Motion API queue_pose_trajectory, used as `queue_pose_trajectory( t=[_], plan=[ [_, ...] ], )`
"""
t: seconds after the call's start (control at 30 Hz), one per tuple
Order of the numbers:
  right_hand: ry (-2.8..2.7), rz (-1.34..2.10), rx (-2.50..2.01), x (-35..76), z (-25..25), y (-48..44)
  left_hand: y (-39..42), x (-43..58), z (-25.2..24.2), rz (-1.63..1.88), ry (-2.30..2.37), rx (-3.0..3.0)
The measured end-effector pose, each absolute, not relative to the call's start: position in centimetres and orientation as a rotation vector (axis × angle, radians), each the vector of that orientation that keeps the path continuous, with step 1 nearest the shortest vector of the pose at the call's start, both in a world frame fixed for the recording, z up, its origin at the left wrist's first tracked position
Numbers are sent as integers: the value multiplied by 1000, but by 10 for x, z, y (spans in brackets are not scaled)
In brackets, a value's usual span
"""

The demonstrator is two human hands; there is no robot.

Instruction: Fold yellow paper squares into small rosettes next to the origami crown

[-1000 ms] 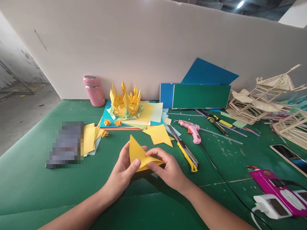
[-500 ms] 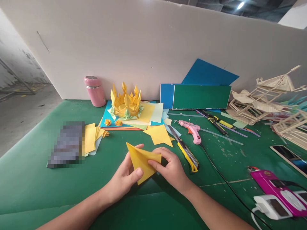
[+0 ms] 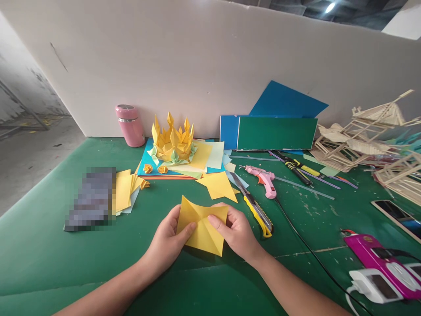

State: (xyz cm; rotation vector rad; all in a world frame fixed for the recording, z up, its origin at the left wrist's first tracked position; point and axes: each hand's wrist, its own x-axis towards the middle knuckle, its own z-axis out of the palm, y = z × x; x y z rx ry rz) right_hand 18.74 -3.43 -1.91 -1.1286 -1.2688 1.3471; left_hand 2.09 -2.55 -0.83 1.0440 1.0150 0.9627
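Note:
A square of yellow paper (image 3: 204, 235) with crease lines is held between my two hands above the green table. My left hand (image 3: 171, 232) grips its left edge, thumb on top and fingers behind. On the right side my right hand (image 3: 235, 226) pinches the sheet, its thumb pressing near the middle. Just beyond lie yellow paper pieces (image 3: 217, 186). Farther back stands a yellow folded-paper crown (image 3: 173, 142) with pale green folded pieces round its base. Small folded orange-yellow paper pieces (image 3: 162, 169) sit in front of it.
A yellow utility knife (image 3: 258, 215) and a pink glue gun (image 3: 266, 180) with a black cord lie right of my hands. At the right are a magenta power strip (image 3: 368, 250), a phone (image 3: 397, 217) and wooden stick models (image 3: 348, 140). A pink flask (image 3: 131, 129) stands back left.
The yellow paper, folded over into a triangle before, is now opened out to a creased square. My left thumb has moved up and my right hand slightly right.

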Motion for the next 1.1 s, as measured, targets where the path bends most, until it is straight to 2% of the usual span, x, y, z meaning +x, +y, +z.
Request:
queue_pose_trajectory(
  t=[0.13,0.4,0.67,0.87,1.1],
  plan=[
    [-1135,1387,-1110,191,-20,-31,-26,18,-7,901,1001,1060],
    [-1058,1372,-1038,193,-19,-27,-27,11,-4,725,666,932],
    [-1275,1197,-1005,195,-18,-27,-26,18,-4,787,899,916],
    [-1260,1263,-852,194,-17,-28,-28,20,0,789,999,1046],
    [-1275,1213,-880,193,-12,-29,-24,17,-2,964,1161,1173]
  ],
)
